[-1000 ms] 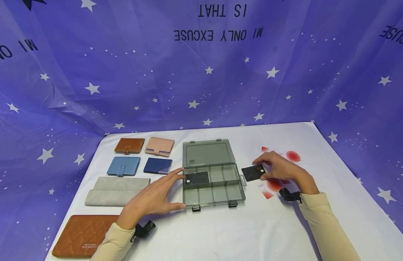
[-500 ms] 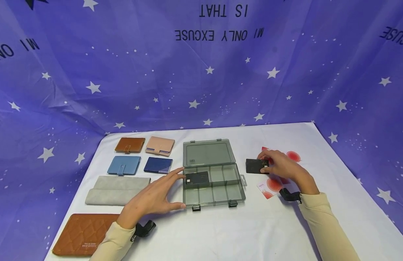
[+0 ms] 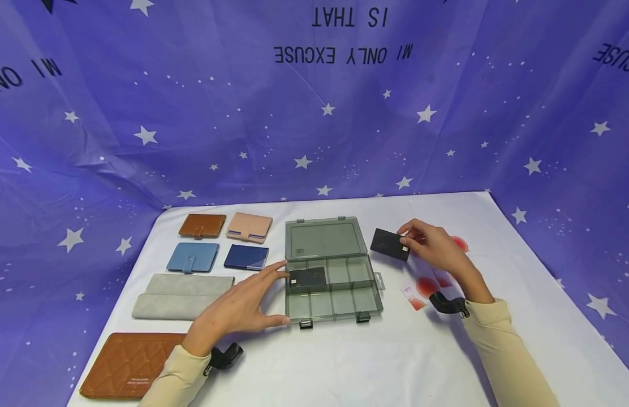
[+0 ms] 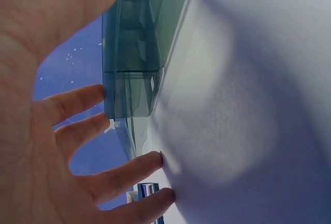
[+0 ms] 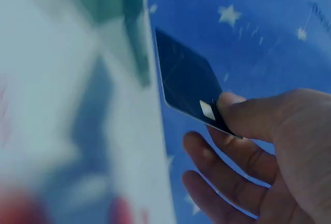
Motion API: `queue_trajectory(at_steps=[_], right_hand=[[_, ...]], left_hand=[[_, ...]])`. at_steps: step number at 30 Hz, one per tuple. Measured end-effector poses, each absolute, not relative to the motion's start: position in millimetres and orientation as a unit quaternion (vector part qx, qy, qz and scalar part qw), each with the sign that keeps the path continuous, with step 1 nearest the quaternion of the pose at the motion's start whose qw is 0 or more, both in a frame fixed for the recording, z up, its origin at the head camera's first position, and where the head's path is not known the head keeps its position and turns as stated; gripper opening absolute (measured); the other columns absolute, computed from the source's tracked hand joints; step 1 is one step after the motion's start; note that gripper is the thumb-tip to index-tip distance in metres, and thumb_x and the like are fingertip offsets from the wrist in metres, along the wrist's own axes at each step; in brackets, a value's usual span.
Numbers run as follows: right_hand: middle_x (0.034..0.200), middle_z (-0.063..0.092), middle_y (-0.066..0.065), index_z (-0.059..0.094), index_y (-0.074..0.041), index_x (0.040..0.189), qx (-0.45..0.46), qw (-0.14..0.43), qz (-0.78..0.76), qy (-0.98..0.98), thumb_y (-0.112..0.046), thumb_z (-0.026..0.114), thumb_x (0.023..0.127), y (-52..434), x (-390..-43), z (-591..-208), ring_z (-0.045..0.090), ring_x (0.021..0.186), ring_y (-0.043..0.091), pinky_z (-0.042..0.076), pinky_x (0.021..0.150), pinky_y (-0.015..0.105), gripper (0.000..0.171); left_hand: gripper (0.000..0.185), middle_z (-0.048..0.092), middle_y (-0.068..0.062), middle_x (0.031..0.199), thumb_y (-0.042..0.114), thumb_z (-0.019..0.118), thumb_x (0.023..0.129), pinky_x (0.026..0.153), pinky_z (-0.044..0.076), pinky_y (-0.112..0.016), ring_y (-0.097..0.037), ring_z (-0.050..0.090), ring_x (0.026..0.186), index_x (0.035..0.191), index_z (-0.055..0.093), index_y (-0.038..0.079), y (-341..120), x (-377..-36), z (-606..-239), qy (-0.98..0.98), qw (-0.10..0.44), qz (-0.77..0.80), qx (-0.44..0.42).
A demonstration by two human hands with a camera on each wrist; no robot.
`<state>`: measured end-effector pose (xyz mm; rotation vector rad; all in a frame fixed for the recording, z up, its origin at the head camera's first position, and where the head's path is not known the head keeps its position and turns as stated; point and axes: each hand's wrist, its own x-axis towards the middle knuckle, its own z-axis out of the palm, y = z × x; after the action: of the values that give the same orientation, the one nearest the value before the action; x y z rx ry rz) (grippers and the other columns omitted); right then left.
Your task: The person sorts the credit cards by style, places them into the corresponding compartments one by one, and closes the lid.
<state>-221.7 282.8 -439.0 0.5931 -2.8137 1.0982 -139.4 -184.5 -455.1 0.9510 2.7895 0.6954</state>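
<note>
Head view: right hand point(image 3: 434, 249) right of centre, pinching black card point(image 3: 390, 243) above table point(image 3: 396, 362), long axis sloping down rightward, free end toward box point(image 3: 332, 271). Left hand point(image 3: 238, 308) lower left, fingers spread, touching box edge.

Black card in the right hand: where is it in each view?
Head: black card right of centre, pinched by the right hand, beside the grey box lid.
Left wrist: not in it; only the left hand against the box.
Right wrist: card at centre, thumb over its corner.
Shared landmark: the grey box, blurred at top left of the right wrist view.
</note>
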Motion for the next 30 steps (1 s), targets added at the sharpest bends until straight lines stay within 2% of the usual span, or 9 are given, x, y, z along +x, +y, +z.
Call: queue_trajectory(at_steps=[6, 8, 17, 23, 30], right_hand=[[0.092, 0.076, 0.004, 0.071, -0.007, 0.113, 0.215, 0.026, 0.363, -0.906, -0.008, 0.074, 0.102, 233, -216, -418, 0.076, 0.093, 0.025, 0.061, 0.087, 0.042, 0.011], [0.092, 0.077, 0.002, 0.070, -0.008, 0.110, 0.235, 0.022, 0.360, -0.903, -0.007, 0.074, 0.102, 217, -214, -417, 0.075, 0.090, 0.022, 0.061, 0.086, 0.045, 0.009], [0.093, 0.077, -0.004, 0.071, -0.013, 0.108, 0.258, 0.042, 0.332, -0.906, -0.014, 0.077, 0.102, 156, -197, -439, 0.074, 0.084, 0.013, 0.061, 0.078, 0.039, 0.009], [0.089, 0.076, -0.009, 0.072, -0.017, 0.104, 0.252, 0.034, 0.312, -0.916, -0.018, 0.080, 0.099, 137, -188, -454, 0.067, 0.076, 0.003, 0.055, 0.069, 0.030, 0.010], [0.089, 0.077, -0.010, 0.072, -0.019, 0.104, 0.249, 0.049, 0.290, -0.923, -0.020, 0.081, 0.099, 125, -183, -463, 0.071, 0.077, 0.006, 0.056, 0.068, 0.031, 0.010]], left_hand=[[0.089, 0.033, -0.004, 0.176, 0.057, 0.088, 0.085, 0.110, 0.050, -0.063, -0.037, 0.052, 0.147, 0.157, 0.052, 0.018, -185, -138, -454, 0.922, 0.057, 0.229, 0.307], [0.089, 0.033, -0.003, 0.175, 0.058, 0.088, 0.085, 0.109, 0.050, -0.064, -0.037, 0.051, 0.148, 0.157, 0.053, 0.018, -185, -138, -454, 0.922, 0.058, 0.229, 0.307], [0.090, 0.033, -0.004, 0.175, 0.059, 0.088, 0.084, 0.113, 0.049, -0.061, -0.036, 0.048, 0.151, 0.156, 0.053, 0.017, -184, -138, -457, 0.922, 0.049, 0.223, 0.313], [0.090, 0.034, -0.004, 0.175, 0.058, 0.088, 0.084, 0.112, 0.049, -0.062, -0.037, 0.049, 0.150, 0.157, 0.053, 0.018, -185, -137, -456, 0.923, 0.049, 0.224, 0.310], [0.091, 0.033, -0.004, 0.175, 0.059, 0.088, 0.084, 0.113, 0.048, -0.061, -0.037, 0.048, 0.150, 0.157, 0.052, 0.018, -185, -139, -455, 0.922, 0.047, 0.224, 0.312]])
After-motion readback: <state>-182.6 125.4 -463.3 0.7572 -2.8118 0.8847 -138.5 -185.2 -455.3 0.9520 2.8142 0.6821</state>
